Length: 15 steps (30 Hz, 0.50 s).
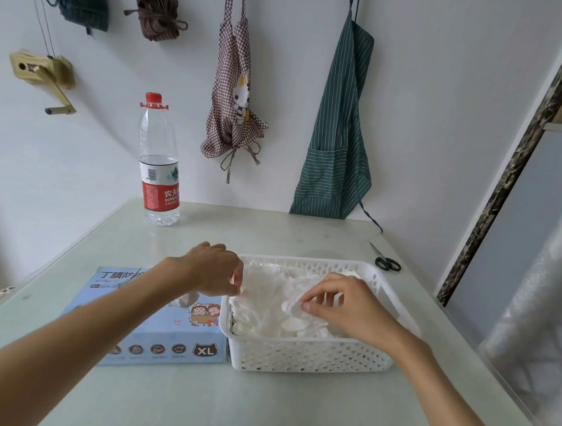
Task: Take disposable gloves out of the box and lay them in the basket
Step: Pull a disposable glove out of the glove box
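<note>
Both forearms reach in over the table (259, 407). Right hand (339, 306) pinches a white glove (291, 308) by thumb and forefinger inside the white basket (309, 356); left hand (215, 271) pinches its other edge at the basket's left rim. Step: laying the glove flat on the pile. Next, I judge: let go, reach to the blue glove box (151, 330) touching the basket's left side.

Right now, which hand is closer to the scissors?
The right hand. It is in the basket, below-left of the scissors; the left hand is at the basket's far left edge.
</note>
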Motion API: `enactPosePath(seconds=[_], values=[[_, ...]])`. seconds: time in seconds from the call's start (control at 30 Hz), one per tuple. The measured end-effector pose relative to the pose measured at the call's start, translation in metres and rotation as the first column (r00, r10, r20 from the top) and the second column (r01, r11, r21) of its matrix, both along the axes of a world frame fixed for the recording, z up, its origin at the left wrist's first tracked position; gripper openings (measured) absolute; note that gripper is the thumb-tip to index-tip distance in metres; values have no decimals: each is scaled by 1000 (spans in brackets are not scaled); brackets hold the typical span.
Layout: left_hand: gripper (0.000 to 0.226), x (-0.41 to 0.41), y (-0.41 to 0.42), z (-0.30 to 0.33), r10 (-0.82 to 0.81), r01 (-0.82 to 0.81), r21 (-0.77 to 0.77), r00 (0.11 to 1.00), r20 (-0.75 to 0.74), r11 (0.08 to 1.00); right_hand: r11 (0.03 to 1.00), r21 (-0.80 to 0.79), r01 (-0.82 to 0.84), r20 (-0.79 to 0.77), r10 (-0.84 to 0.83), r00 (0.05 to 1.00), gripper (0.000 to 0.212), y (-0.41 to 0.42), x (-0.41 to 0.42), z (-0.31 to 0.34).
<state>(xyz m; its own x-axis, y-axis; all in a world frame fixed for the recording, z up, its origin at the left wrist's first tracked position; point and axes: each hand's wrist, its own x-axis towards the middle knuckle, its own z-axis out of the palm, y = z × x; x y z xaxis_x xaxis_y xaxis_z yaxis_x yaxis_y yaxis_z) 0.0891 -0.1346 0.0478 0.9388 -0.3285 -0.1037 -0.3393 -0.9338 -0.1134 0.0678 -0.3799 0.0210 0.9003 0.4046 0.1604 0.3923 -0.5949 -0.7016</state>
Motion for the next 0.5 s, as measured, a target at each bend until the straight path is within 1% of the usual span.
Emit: enactPosePath(seconds=[0.07,0.1,0.13,0.17,0.2,0.23,0.27,0.3,0.33,0.37,0.4,0.43,0.47,0.5], values=[[31,1,0,-2,32,-23,-79,993,117,997,996,-40,-82,-63,80,995,7,3,-2,-3],[35,0,-3,-4,45,-21,-140,984,172,990,994,-35,-105,-92,101,991,10,2,-1,-2],[41,-1,-8,-5,52,-10,-200,977,207,980,996,-1,-90,-105,89,990,10,-1,2,1],[51,-2,-13,-6,46,8,-246,976,215,969,997,53,-48,-94,53,994,10,-5,7,4],[62,-3,-18,-6,24,25,-260,983,183,965,995,96,9,-65,-3,998,11,-11,14,7],[74,-4,-24,-8,-12,38,-239,994,110,970,993,101,66,-29,-63,998,13,-18,21,8],[84,-6,-28,-11,-45,47,-194,999,17,980,993,49,111,-3,-111,994,17,-25,27,8],[92,-5,-31,-15,-57,45,-151,996,-74,988,991,-59,121,-13,-122,992,24,-31,33,6],[98,-5,-32,-20,-49,31,-116,987,-151,993,975,-209,81,-78,-99,992,38,-34,36,5],[102,-3,-32,-25,-27,9,-88,978,-205,996,927,-376,6,-162,-72,984,58,-37,39,2],[105,-2,-32,-31,-2,-11,-53,971,-238,999,848,-526,-71,-228,-59,972,75,-39,40,-1],[106,0,-31,-36,21,-26,-14,966,-257,1000,755,-643,-125,-253,-57,966,86,-39,40,-2],[107,0,-32,-39,35,-28,32,964,-263,999,687,-712,-144,-253,-59,966,92,-38,41,-3],[107,0,-32,-41,43,-24,76,965,-260,997,650,-746,-146,-246,-66,967,94,-38,41,-4]])
